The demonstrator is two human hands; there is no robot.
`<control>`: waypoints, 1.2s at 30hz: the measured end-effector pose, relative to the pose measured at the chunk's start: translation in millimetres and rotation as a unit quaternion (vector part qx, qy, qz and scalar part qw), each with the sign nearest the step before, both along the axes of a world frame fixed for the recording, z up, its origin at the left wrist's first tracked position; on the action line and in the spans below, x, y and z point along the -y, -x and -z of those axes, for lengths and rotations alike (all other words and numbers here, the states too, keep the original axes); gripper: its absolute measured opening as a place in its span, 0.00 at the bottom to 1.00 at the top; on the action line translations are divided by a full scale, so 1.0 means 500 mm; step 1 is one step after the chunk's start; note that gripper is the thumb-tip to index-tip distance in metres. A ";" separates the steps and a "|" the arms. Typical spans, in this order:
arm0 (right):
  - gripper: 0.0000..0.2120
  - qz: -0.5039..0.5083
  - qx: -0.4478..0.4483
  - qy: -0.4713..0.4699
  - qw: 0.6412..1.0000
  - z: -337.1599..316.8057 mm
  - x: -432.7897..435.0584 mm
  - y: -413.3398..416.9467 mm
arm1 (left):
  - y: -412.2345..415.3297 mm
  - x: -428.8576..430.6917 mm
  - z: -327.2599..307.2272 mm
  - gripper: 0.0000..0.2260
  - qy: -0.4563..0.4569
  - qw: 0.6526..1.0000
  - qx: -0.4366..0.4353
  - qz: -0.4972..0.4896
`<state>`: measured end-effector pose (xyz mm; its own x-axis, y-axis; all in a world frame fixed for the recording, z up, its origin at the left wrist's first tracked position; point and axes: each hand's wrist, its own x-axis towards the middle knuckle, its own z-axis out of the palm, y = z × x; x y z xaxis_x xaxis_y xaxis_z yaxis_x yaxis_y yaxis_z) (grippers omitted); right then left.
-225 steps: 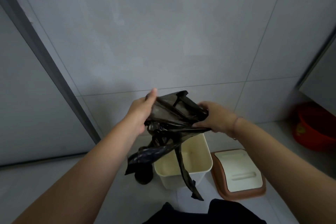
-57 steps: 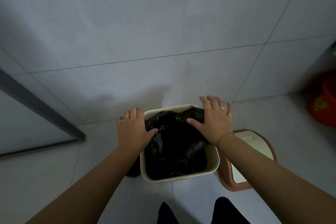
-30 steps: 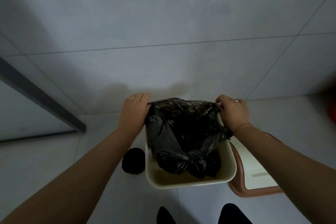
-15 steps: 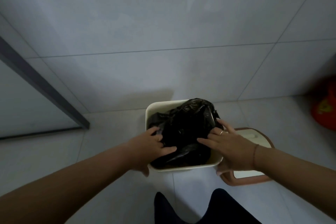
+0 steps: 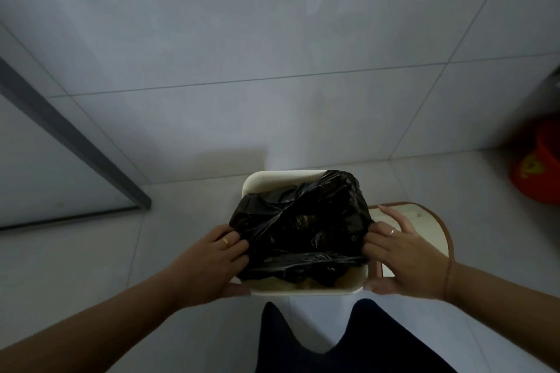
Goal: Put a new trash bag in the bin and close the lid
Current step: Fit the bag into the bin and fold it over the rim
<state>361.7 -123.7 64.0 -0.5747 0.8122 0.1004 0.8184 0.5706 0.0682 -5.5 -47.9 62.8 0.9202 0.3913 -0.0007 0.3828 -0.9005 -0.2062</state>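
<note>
A cream rectangular bin [image 5: 303, 291] stands on the floor against the tiled wall. A crumpled black trash bag [image 5: 303, 227] sits in its mouth and is stretched across the near half; the far right corner of the bag laps over the rim, the far left rim is bare. My left hand [image 5: 209, 260] grips the bag's edge at the bin's near left corner. My right hand [image 5: 400, 254] grips the edge at the near right corner, thumb under the rim. The bin's lid [image 5: 424, 227], cream with a brown border, lies on the floor to the right, partly behind my right hand.
A red plastic basin [image 5: 536, 166] sits on the floor at the far right. A dark grey door frame [image 5: 75, 142] runs diagonally at the left. My dark trouser legs [image 5: 333, 339] are at the bottom, close to the bin.
Both hands have moved from the middle of the bag to the bin's near corners and pulled the bag's edge out toward the near rim.
</note>
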 end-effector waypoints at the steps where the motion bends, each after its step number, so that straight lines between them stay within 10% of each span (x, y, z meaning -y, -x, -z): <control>1: 0.22 0.003 0.007 0.001 1.000 0.004 0.005 -0.004 | 0.007 0.006 0.007 0.21 0.005 1.000 -0.001 -0.005; 9: 0.18 0.031 -0.014 -0.102 0.994 0.030 0.016 0.008 | 0.003 0.029 0.029 0.10 -0.054 0.994 0.094 0.006; 24: 0.13 0.092 -0.018 -0.121 0.988 0.091 0.036 0.034 | 0.009 0.023 0.081 0.22 -0.069 0.984 0.151 -0.070; 31: 0.22 0.157 -0.025 -0.039 0.986 0.062 0.057 0.074 | -0.013 0.003 0.068 0.09 0.036 0.966 0.184 -0.178; 36: 0.25 0.240 -0.028 -0.083 0.967 0.040 0.023 0.099 | -0.025 0.009 0.079 0.05 0.233 0.873 0.257 -0.344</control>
